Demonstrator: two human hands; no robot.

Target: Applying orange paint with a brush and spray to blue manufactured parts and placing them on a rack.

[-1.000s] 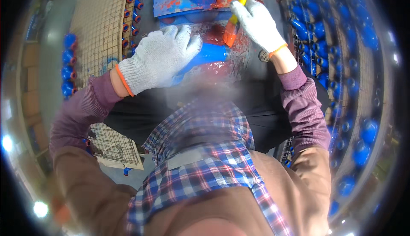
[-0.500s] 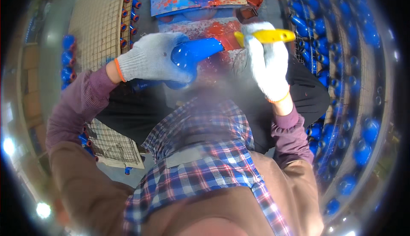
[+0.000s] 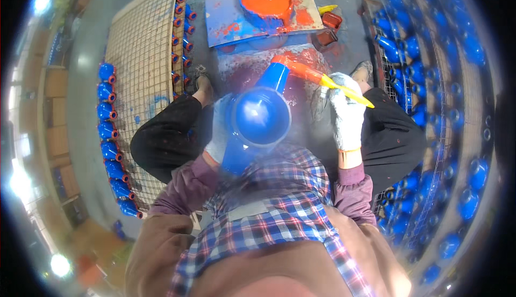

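My left hand, in a white knit glove, is closed round a glossy blue hollow part. Its wide round end faces up toward me, while a narrower neck points away; the fingers are partly hidden behind it. Wet red paint covers the tip of that neck. In my right hand, also gloved, is a paintbrush with a yellow handle. The brush's red-coated head lies against the neck's tip from the right.
Ahead, a pot of red paint with a stick across it stands on a paint-stained board. Blue parts with red ends line the wire rack at left. More blue parts fill racks at right. Small dark red containers sit beside the board.
The blue part has swung from lying sideways to pointing away, its wide end now toward me. My left hand moved inward; the brush moved nearer to me, and red now shows on the neck's tip.
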